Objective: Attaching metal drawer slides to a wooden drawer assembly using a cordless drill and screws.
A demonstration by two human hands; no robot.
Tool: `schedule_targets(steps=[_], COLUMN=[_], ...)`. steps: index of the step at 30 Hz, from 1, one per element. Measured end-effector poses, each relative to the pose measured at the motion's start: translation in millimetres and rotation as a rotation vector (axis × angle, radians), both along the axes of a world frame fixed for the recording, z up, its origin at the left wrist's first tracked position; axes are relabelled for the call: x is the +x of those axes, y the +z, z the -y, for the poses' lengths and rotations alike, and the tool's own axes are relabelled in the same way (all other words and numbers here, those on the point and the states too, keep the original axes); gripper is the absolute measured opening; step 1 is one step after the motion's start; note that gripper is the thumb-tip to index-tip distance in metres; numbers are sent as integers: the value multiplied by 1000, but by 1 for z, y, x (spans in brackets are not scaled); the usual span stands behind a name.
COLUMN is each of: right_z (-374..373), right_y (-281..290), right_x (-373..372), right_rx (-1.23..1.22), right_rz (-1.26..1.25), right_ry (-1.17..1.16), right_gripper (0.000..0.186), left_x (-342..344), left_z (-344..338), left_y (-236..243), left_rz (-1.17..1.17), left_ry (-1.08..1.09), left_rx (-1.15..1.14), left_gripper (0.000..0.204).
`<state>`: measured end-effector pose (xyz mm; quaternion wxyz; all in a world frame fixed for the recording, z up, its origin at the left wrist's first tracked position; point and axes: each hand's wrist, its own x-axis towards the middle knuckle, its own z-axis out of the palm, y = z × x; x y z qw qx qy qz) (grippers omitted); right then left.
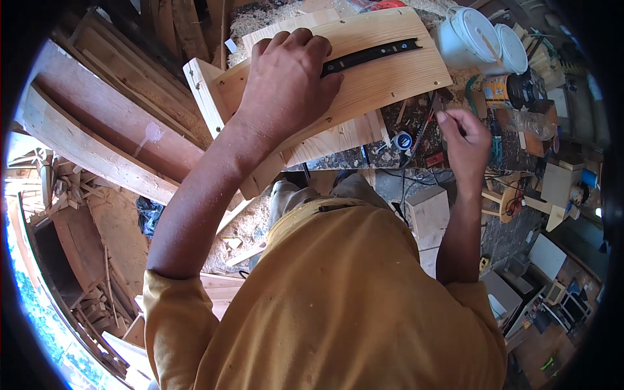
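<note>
A pale wooden board lies tilted across the workbench, with an upright wooden piece at its left end. Along its face runs a black drawer slide, a narrow metal rail with small holes. My left hand is curled over the slide's left end and presses it to the board, hiding that part. Off the board's right corner, my right hand is raised with thumb and forefinger pinched together. Whatever is in that pinch, if anything, is too small to make out.
White buckets stand at the back right, near a dark can with a yellow label. A tape measure and small tools lie on the cluttered bench. Long curved planks lean at left; a wooden block sits below the bench.
</note>
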<state>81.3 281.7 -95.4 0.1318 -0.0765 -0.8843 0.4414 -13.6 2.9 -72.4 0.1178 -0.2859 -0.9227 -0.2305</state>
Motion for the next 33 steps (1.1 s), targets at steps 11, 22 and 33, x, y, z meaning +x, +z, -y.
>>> schedule_targets(steps=[11,22,33], right_z=[-77,-169,-225], right_y=[-59,-176,-227], right_x=[43,30,3], right_rx=[-51,212,79], right_rz=[172,391,212], right_ry=[-190,-133,-186], right_gripper=[12,14,30], left_x=[-3,2,24], left_z=[-19,-33,13], left_y=[16,29,37], left_rz=[-101,-130,-40], left_ry=[-32,-54,117], left_rx=[-303,-455,-413], left_gripper=[14,15,36])
